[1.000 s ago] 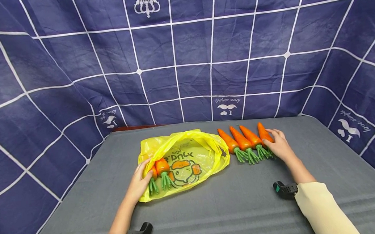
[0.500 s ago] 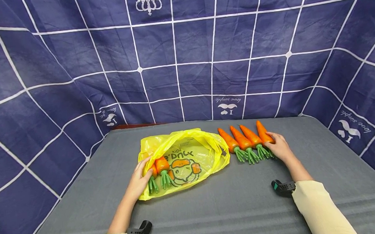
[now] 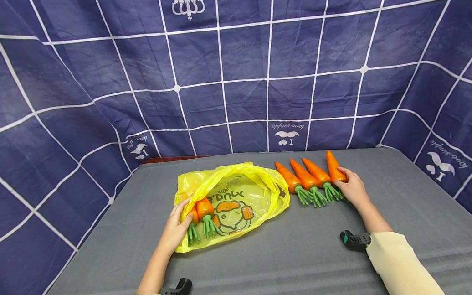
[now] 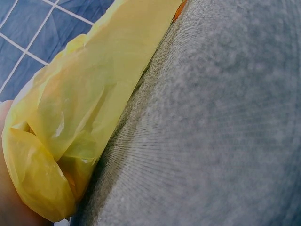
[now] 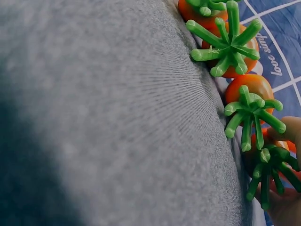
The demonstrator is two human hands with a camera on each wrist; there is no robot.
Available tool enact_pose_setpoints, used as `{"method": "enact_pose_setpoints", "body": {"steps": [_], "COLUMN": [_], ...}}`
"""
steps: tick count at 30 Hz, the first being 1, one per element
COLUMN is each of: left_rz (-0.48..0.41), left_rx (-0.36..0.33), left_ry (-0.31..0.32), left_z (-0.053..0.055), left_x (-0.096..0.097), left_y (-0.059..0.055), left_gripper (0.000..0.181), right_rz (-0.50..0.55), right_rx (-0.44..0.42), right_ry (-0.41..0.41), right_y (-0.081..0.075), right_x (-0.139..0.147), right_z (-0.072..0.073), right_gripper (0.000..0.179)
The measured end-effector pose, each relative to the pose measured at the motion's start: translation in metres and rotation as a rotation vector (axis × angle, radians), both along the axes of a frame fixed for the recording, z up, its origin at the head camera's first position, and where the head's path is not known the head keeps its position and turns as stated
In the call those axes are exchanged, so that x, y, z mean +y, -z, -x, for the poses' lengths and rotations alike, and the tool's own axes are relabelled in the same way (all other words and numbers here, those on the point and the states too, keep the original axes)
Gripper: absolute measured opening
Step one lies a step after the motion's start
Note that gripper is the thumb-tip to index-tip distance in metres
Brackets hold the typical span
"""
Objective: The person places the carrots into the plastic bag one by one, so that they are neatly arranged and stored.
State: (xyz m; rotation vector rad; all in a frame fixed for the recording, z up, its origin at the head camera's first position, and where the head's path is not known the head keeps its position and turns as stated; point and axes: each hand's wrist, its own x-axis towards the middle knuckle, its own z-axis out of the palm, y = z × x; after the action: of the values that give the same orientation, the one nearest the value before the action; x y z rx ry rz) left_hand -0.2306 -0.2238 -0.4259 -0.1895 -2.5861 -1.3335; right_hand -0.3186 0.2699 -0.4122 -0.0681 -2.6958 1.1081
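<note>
In the head view a yellow plastic bag (image 3: pixel 261 214) with a printed duck lies on its side, mouth toward me. My left hand (image 3: pixel 175 229) grips the left edge of its mouth, thumb inside and close to two carrots (image 3: pixel 204 208) with green stems. The left wrist view shows mostly the bag's yellow film (image 4: pixel 94 89). To the right, my right hand (image 3: pixel 355 190) pinches the thick end of the rightmost carrot (image 3: pixel 333 164) between thumb and fingers. In the right wrist view, green stems (image 5: pixel 265 162) partly cover that grip.
Three more carrots (image 3: pixel 306 174) lie side by side between the bag and my right hand. A grey cloth (image 3: pixel 277 263) covers the table. Behind and at both sides hangs a blue curtain (image 3: pixel 245 101) with white lines.
My right hand has closed round the thick end of the rightmost carrot. That carrot has shifted a little, its tip slightly farther back. My left hand and the bag stay put.
</note>
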Motion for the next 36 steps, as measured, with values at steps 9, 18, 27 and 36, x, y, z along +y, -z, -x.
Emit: {"method": "enact_pose_setpoints", "body": {"steps": [9, 18, 27, 36], "left_rz": [-0.005, 0.006, 0.004, -0.007], "left_rx": [0.020, 0.022, 0.023, 0.009], "left_ry": [0.000, 0.001, -0.002, 0.004], "left_z": [0.001, 0.000, -0.001, -0.001], "left_x": [0.000, 0.001, 0.001, 0.000], "left_y": [0.001, 0.000, 0.001, 0.000], "left_gripper": [0.045, 0.045, 0.046, 0.046], "right_rz": [0.023, 0.013, -0.005, -0.040], "right_rx": [0.051, 0.085, 0.115, 0.105], "right_ry": [0.060, 0.083, 0.078, 0.049], "right_y": [-0.005, -0.012, -0.019, -0.025], "right_x": [-0.004, -0.009, -0.011, -0.013], "right_z": [-0.007, -0.013, -0.021, -0.030], "right_gripper": [0.053, 0.053, 0.053, 0.054]}}
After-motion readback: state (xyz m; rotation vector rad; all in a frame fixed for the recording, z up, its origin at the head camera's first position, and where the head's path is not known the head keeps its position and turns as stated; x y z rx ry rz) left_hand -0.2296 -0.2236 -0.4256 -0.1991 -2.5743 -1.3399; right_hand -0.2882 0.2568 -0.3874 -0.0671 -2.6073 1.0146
